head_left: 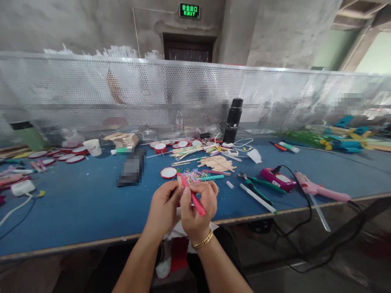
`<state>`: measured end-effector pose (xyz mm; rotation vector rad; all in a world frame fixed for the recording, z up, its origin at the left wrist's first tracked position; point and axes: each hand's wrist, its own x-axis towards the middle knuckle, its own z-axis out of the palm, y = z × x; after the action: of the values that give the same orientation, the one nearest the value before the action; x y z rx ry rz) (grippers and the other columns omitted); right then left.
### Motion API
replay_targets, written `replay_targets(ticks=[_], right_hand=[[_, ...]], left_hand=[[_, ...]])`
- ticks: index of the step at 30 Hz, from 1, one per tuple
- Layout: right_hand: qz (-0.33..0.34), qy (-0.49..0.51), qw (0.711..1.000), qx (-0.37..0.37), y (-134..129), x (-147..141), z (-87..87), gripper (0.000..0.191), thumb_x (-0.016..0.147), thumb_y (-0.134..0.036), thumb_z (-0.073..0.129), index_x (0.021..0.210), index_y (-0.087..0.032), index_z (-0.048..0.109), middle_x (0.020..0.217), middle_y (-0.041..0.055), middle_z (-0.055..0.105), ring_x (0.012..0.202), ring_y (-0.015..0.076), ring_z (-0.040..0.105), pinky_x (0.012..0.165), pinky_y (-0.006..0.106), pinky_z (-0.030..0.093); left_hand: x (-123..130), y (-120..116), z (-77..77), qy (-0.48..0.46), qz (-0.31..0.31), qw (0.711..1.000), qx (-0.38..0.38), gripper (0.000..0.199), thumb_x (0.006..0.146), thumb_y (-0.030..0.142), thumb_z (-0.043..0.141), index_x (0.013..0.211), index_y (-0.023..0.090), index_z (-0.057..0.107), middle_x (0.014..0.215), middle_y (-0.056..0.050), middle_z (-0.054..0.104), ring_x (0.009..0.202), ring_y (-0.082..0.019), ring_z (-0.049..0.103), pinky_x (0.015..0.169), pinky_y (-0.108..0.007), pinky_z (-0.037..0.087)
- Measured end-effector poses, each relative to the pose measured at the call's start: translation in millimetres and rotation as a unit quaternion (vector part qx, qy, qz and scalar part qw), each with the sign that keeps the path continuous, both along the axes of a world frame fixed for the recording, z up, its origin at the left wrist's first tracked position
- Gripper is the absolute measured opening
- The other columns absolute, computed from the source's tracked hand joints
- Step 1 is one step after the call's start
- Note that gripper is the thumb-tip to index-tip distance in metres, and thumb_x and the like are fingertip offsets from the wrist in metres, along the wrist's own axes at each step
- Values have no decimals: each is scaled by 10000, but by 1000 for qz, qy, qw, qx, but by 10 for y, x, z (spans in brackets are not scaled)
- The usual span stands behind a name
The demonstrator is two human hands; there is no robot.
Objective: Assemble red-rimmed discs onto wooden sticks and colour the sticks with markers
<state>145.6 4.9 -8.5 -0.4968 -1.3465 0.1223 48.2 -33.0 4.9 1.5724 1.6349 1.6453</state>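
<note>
At the table's near edge, my left hand (164,202) pinches a craft stick (179,179) with a green-coloured top end. A red marker pen (198,202) lies slanted in the grip of my right hand (192,223), its upper end against the stick. The fingers partly cover both things, so the exact contact is hidden. Just beyond my hands are a small pile of colourful loops (191,176), a round white disc with a red rim (168,173), a teal marker (211,178) and a stack of bare craft sticks (217,163).
A phone-like blurred object (132,167) lies left. To the right are green-handled pliers (258,189), a white marker (259,198), a purple device (277,179) and a pink glue gun (320,190) with its cord. A black bottle (233,121) stands by the perforated metal screen (195,87).
</note>
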Motion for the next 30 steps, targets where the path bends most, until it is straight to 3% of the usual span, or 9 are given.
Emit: replay_targets(ticks=[5,10,14,19,25,30], right_hand=[[-18,1,999,-26,16,-13,-4,63,932,-167,579,889,-213,580,792,-8,657,738,155,621,855,373,434],[-20,-19,998,-49,66,-44,-11,161,1012,-189,511,1119,-197,632,978,44,756,882,164,694,914,357,435],[5,-41,995,-90,84,-56,-5,172,1029,-235,477,1112,-198,624,971,41,757,916,175,700,954,373,424],[9,-55,992,-113,91,-66,8,186,977,-307,576,1122,-195,603,892,17,737,896,193,691,973,389,412],[8,-56,993,-105,128,-94,3,195,957,-265,545,1133,-194,586,866,15,710,903,207,673,942,384,418],[13,-59,991,-117,162,-116,-12,229,930,-245,531,1150,-194,572,877,16,694,899,213,657,923,375,422]], left_hand=[[15,-8,48,17,7,1000,-8,307,925,375,566,697,178,622,724,-7,611,674,-152,517,636,-254,393],[20,-7,61,26,7,1000,-15,358,942,399,544,662,181,591,632,19,517,625,-138,457,599,-248,351],[20,6,66,10,-3,1000,-14,362,923,434,554,671,176,584,644,24,514,628,-130,434,591,-236,347],[19,29,52,-29,-22,999,-5,335,894,457,572,728,168,611,659,18,531,650,-135,443,601,-233,374],[-27,48,37,-23,-61,998,-8,329,875,454,598,718,165,603,674,10,556,662,-136,470,618,-234,403],[-70,99,2,-4,-55,998,15,272,809,423,650,729,164,635,690,-10,629,684,-157,512,653,-250,440]])
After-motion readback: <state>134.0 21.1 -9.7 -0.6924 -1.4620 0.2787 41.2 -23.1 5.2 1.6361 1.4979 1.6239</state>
